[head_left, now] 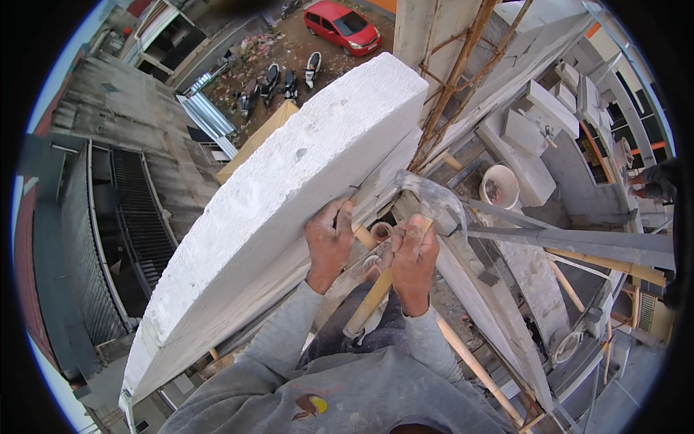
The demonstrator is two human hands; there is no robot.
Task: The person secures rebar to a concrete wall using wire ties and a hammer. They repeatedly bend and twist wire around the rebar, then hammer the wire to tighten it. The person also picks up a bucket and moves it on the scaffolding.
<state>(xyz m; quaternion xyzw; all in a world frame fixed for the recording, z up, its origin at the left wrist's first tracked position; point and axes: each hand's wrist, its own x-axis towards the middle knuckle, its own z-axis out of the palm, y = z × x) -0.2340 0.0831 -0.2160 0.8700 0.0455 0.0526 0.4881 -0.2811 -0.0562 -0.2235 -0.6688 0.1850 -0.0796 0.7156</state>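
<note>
A tall white block wall (289, 173) with a rough top edge runs diagonally on my left. My left hand (329, 242) is against its inner face, with thumb and fingers pinched together. A small dark nail-like piece (354, 188) shows at those fingertips; whether they grip it I cannot tell. My right hand (414, 267) is closed around a flat yellowish wooden strip (372, 304), which slants down toward my body. The strip's upper end sticks out past the fingers. Beside this hand, clear plastic sheeting (434, 195) covers the end of a grey beam.
I am high up, with a red car (343, 27) and parked motorbikes (270, 79) far below. A bucket (499, 185) and loose white blocks (547, 116) lie to the right. Rusty bars (455, 79) stand ahead; a grey metal beam (571, 242) crosses on the right.
</note>
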